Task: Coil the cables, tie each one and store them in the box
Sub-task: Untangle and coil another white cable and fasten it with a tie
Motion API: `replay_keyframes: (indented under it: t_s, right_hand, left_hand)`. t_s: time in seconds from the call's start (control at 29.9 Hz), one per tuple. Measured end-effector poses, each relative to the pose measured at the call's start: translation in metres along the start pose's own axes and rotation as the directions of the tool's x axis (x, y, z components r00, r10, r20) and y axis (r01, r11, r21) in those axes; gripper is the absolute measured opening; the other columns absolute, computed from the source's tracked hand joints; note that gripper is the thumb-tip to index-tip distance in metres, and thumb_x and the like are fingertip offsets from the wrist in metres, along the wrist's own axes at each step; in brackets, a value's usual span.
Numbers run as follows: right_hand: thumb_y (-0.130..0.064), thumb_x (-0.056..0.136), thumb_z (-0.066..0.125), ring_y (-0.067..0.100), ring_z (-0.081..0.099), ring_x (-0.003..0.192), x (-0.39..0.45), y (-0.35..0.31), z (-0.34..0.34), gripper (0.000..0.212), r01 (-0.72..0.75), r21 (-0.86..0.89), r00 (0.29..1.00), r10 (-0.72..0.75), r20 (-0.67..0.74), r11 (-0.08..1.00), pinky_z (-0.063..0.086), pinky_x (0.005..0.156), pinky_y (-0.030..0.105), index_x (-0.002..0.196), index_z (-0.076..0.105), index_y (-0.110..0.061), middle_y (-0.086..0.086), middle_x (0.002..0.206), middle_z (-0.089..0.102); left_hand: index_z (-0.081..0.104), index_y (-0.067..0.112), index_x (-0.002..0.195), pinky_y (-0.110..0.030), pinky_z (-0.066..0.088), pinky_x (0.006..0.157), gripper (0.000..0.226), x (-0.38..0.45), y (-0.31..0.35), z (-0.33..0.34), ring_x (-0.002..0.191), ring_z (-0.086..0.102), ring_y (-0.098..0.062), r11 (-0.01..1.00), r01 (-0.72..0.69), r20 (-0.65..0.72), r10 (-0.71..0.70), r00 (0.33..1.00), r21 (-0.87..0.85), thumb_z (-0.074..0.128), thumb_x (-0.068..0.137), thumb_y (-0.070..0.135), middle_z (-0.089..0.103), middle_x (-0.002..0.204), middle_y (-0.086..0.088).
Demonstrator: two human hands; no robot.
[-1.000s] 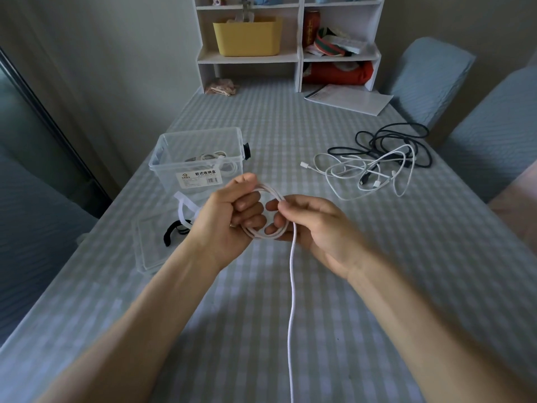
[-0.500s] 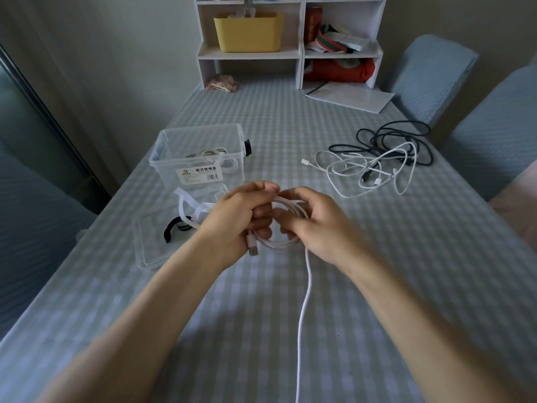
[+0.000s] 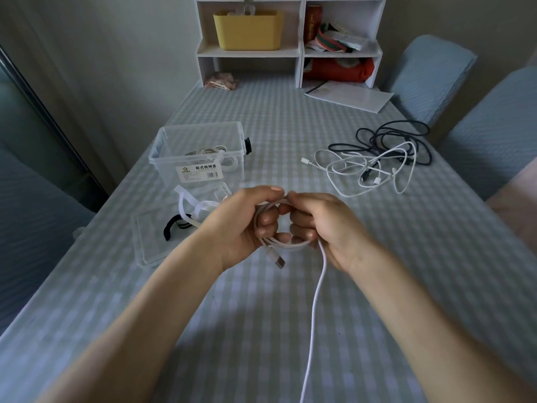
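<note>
A white cable (image 3: 315, 303) is partly wound into a small coil held between both hands above the table's middle. My left hand (image 3: 244, 225) grips the coil's left side, and a USB plug (image 3: 278, 260) sticks out below it. My right hand (image 3: 325, 225) pinches the coil's top and right side; the loose tail hangs down toward me. The clear plastic box (image 3: 165, 149) stands at the left, with a coiled white cable inside. Its lid (image 3: 151, 245) lies in front, carrying white and black ties (image 3: 186, 216).
A tangle of white cables (image 3: 363, 170) and a black cable (image 3: 406, 138) lies at the right. A white shelf unit (image 3: 290, 50) with a yellow bin stands at the far end, papers (image 3: 348, 96) beside it. Blue chairs (image 3: 430, 71) stand along the right edge.
Both hands have closed together around the coil, which gained another loop. The USB plug now pokes out below my left hand, and the hanging tail is shorter.
</note>
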State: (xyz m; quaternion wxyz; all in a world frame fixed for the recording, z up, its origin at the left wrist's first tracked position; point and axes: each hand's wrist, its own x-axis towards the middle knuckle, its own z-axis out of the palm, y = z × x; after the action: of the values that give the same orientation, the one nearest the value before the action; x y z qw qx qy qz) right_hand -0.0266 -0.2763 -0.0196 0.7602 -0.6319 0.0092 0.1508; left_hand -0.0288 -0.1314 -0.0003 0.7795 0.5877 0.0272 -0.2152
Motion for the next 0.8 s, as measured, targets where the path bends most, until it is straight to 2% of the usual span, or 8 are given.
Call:
replay_keyframes:
  t_s: [0.07, 0.17, 0.3, 0.4, 0.47, 0.53, 0.63, 0.8]
  right_hand:
    - [-0.019, 0.102, 0.046, 0.012, 0.027, 0.040, 0.000, 0.000, -0.003, 0.034, -0.013, -0.094, 1.000, 0.011, -0.025, 0.995, 0.032, 0.047, 0.025, 0.074, 0.061, -0.007, -0.004, 0.046, 0.026]
    - [-0.022, 0.101, 0.048, 0.013, 0.030, 0.042, 0.001, 0.002, -0.002, 0.035, -0.028, -0.109, 0.999, 0.023, -0.046, 0.994, 0.032, 0.051, 0.028, 0.073, 0.062, -0.006, -0.002, 0.046, 0.027]
    - [-0.027, 0.101, 0.048, 0.015, 0.046, 0.048, -0.001, 0.004, 0.001, 0.034, -0.079, 0.100, 0.997, 0.079, 0.006, 0.992, 0.043, 0.054, 0.027, 0.084, 0.069, -0.004, 0.000, 0.050, 0.045]
    - [-0.023, 0.102, 0.045, 0.015, 0.051, 0.050, -0.002, 0.003, 0.002, 0.034, -0.074, 0.226, 0.995, 0.057, 0.081, 0.971, 0.049, 0.058, 0.026, 0.093, 0.070, -0.001, 0.001, 0.055, 0.050]
    - [-0.019, 0.102, 0.047, 0.014, 0.045, 0.047, 0.000, 0.002, 0.002, 0.030, -0.024, 0.165, 0.999, 0.017, 0.041, 0.986, 0.043, 0.056, 0.028, 0.090, 0.069, -0.001, 0.000, 0.051, 0.046]
    - [-0.016, 0.101, 0.051, 0.013, 0.039, 0.045, 0.001, 0.003, 0.001, 0.027, 0.039, -0.016, 0.999, -0.039, -0.025, 0.999, 0.037, 0.054, 0.027, 0.082, 0.066, -0.004, -0.002, 0.048, 0.042]
    - [-0.018, 0.100, 0.053, 0.011, 0.041, 0.046, 0.001, 0.003, -0.001, 0.026, 0.067, -0.141, 0.996, -0.075, -0.054, 0.988, 0.038, 0.051, 0.024, 0.081, 0.067, -0.006, -0.004, 0.048, 0.045]
    - [-0.011, 0.095, 0.060, 0.017, 0.061, 0.064, -0.002, 0.003, -0.002, 0.013, 0.005, 0.019, 0.998, -0.006, 0.062, 1.000, 0.054, 0.066, 0.028, 0.097, 0.069, -0.002, 0.005, 0.067, 0.063]
  left_hand:
    - [0.056, 0.007, 0.087, -0.029, 0.052, 0.053, 0.015, 0.003, -0.006, 0.003, 0.040, 0.028, -0.011, 0.999, -0.001, -0.024, 0.002, 1.000, 0.047, 0.050, 0.098, 0.014, 0.039, 0.048, 0.000]
    - [0.057, 0.006, 0.089, -0.025, 0.044, 0.047, 0.011, 0.005, -0.010, 0.003, 0.041, 0.025, -0.010, 0.999, -0.015, -0.069, 0.018, 0.997, 0.044, 0.052, 0.098, 0.011, 0.041, 0.051, 0.002]
    - [0.049, 0.014, 0.075, -0.018, 0.024, 0.038, 0.023, 0.008, -0.007, -0.002, 0.038, 0.019, -0.007, 0.986, -0.015, -0.173, -0.014, 0.985, -0.168, 0.053, 0.096, 0.008, 0.029, 0.046, 0.006]
    - [0.047, 0.014, 0.077, -0.018, 0.023, 0.037, 0.018, 0.007, -0.001, -0.008, 0.039, 0.018, -0.008, 0.966, -0.013, -0.189, -0.037, 0.981, -0.257, 0.052, 0.093, 0.007, 0.027, 0.049, 0.005]
    - [0.054, 0.010, 0.086, -0.021, 0.031, 0.038, 0.006, 0.004, 0.003, -0.009, 0.040, 0.023, -0.010, 0.983, 0.012, -0.145, -0.039, 0.989, -0.182, 0.051, 0.091, 0.007, 0.033, 0.050, 0.002]
    - [0.060, 0.008, 0.088, -0.026, 0.042, 0.044, 0.009, 0.002, 0.002, -0.007, 0.041, 0.028, -0.013, 1.000, 0.021, -0.127, -0.020, 0.992, 0.014, 0.053, 0.091, 0.011, 0.039, 0.051, -0.001]
    - [0.061, 0.009, 0.084, -0.025, 0.040, 0.044, 0.011, 0.002, -0.001, -0.003, 0.040, 0.030, -0.012, 0.984, -0.033, -0.126, 0.056, 0.990, 0.175, 0.058, 0.094, 0.011, 0.041, 0.052, -0.001]
    - [0.051, 0.015, 0.077, -0.017, 0.022, 0.035, 0.022, 0.008, 0.001, -0.009, 0.036, 0.022, -0.006, 0.988, -0.080, -0.186, 0.055, 0.981, -0.132, 0.054, 0.097, 0.009, 0.031, 0.048, 0.006]
